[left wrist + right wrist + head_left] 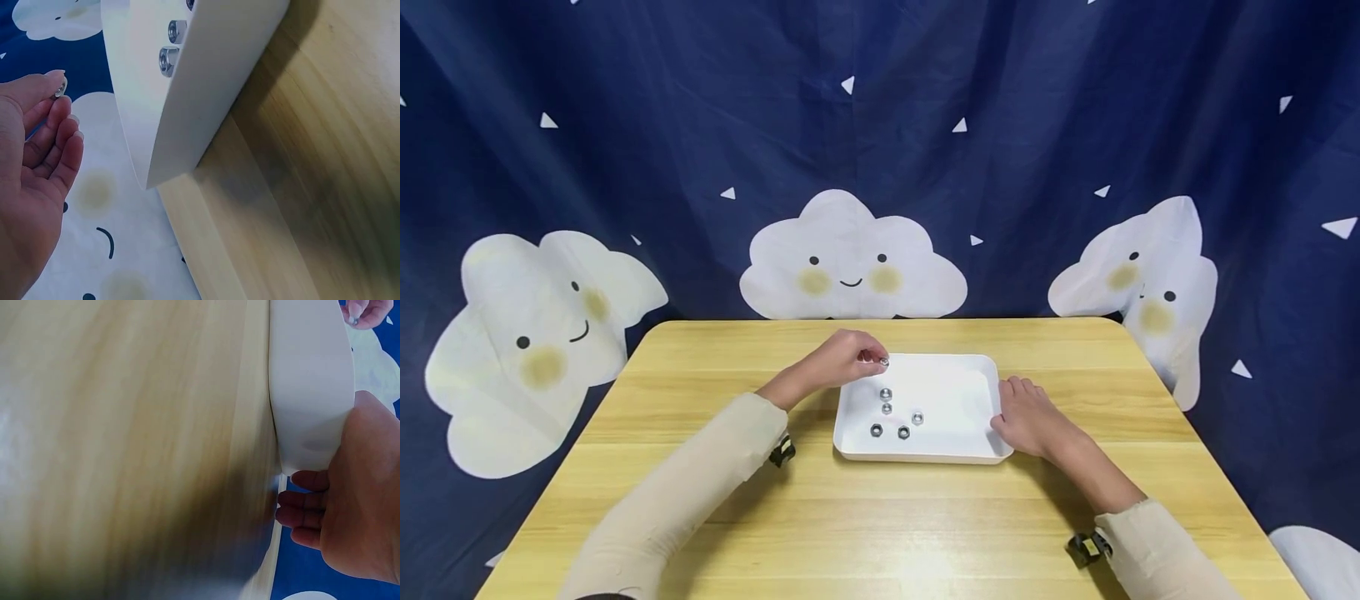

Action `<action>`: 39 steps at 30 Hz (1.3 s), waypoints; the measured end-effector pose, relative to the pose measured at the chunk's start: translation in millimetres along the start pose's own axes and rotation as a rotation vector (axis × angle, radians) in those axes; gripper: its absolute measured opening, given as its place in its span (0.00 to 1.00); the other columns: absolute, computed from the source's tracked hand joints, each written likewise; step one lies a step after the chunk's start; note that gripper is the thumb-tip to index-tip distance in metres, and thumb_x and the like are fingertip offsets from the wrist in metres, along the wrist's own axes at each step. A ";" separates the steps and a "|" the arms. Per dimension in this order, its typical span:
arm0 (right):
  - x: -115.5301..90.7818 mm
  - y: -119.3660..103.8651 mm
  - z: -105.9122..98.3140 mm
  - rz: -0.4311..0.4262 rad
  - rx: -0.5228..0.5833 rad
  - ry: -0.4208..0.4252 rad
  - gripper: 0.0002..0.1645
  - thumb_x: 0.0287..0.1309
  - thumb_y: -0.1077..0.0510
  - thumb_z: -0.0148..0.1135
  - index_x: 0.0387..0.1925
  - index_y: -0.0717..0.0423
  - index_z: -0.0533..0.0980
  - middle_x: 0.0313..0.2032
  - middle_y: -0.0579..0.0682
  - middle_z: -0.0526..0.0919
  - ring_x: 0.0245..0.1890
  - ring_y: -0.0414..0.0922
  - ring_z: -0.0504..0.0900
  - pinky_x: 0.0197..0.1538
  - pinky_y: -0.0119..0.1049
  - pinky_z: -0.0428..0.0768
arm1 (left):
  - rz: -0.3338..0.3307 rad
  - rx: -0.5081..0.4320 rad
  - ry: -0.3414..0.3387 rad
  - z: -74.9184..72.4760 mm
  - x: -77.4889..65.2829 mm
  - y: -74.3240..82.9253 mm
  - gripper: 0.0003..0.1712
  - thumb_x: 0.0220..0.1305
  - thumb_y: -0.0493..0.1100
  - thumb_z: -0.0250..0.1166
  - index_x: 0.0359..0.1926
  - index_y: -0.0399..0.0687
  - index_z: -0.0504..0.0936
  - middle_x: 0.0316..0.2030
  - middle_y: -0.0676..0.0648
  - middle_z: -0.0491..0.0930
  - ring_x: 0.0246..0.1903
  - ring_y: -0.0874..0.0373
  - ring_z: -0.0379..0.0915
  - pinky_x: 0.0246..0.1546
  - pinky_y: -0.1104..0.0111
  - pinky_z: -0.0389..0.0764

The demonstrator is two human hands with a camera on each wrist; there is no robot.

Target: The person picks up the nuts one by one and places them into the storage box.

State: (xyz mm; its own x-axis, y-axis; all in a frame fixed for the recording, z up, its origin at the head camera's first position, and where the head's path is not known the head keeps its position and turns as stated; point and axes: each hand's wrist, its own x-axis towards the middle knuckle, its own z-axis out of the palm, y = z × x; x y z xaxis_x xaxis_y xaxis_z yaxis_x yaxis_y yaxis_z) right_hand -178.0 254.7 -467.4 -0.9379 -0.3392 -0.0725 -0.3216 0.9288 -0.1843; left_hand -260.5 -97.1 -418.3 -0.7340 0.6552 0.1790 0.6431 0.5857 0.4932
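Observation:
My left hand (850,358) is over the far left corner of a white tray (958,396), pinching a small metal nut (884,362) between thumb and fingertips. In the left wrist view the nut (60,89) is mostly covered by those fingertips. Several more nuts lie in the tray's left half, among them a silver nut (886,394) towards the back and a darker nut (903,432) near the front wall. At the right end, my right hand (1026,414) grips the tray wall, thumb over the rim and fingers along the outside.
The tray rests on a light wooden table (880,517) with rounded far corners. A dark blue curtain (880,125) with white clouds hangs behind it. Black wrist mounts show below the left sleeve (692,483) and the right sleeve (1157,546).

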 end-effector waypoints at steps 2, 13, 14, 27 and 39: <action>0.0 0.0 1.0 -0.001 0.001 0.000 0.36 0.64 0.52 0.51 0.64 0.76 0.64 0.59 0.71 0.73 0.61 0.66 0.70 0.67 0.65 0.68 | 0.003 -0.002 -0.011 2.0 3.2 0.7 0.11 0.66 0.43 0.72 0.46 0.43 0.90 0.40 0.48 0.91 0.40 0.58 0.83 0.45 0.69 0.84; 0.7 0.7 1.7 -0.009 -0.004 0.010 0.36 0.64 0.52 0.52 0.63 0.76 0.65 0.58 0.70 0.74 0.60 0.65 0.71 0.66 0.64 0.69 | -0.025 -0.046 -0.130 17.3 23.3 9.3 0.10 0.67 0.42 0.71 0.46 0.44 0.91 0.39 0.49 0.90 0.37 0.64 0.80 0.43 0.74 0.82; 0.7 0.9 1.7 -0.010 -0.005 0.012 0.35 0.63 0.52 0.52 0.62 0.76 0.65 0.57 0.70 0.74 0.59 0.65 0.71 0.65 0.64 0.69 | -0.021 -0.043 -0.144 19.3 25.3 10.6 0.10 0.67 0.42 0.71 0.46 0.44 0.90 0.39 0.49 0.90 0.37 0.64 0.80 0.44 0.74 0.82; 0.3 1.4 3.2 -0.013 -0.011 0.020 0.34 0.63 0.52 0.52 0.61 0.76 0.66 0.56 0.69 0.74 0.59 0.65 0.72 0.65 0.63 0.70 | -0.026 -0.018 -0.278 42.7 44.3 23.5 0.10 0.68 0.41 0.70 0.47 0.43 0.90 0.42 0.49 0.91 0.42 0.62 0.84 0.49 0.72 0.83; 1.8 2.1 4.3 -0.010 -0.007 0.012 0.33 0.64 0.52 0.52 0.60 0.75 0.66 0.55 0.68 0.74 0.57 0.63 0.71 0.63 0.62 0.70 | -0.112 0.062 -0.382 58.9 55.2 33.1 0.11 0.66 0.41 0.71 0.48 0.46 0.91 0.45 0.50 0.90 0.44 0.61 0.83 0.52 0.70 0.82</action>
State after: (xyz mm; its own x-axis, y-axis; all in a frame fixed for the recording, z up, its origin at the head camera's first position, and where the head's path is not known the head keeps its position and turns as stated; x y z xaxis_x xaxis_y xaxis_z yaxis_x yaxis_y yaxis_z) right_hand -179.8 255.3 -472.1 -0.9363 -0.3462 -0.0589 -0.3313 0.9265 -0.1785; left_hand -266.9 -13.4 -442.2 -0.6741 0.7087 -0.2082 0.5841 0.6840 0.4371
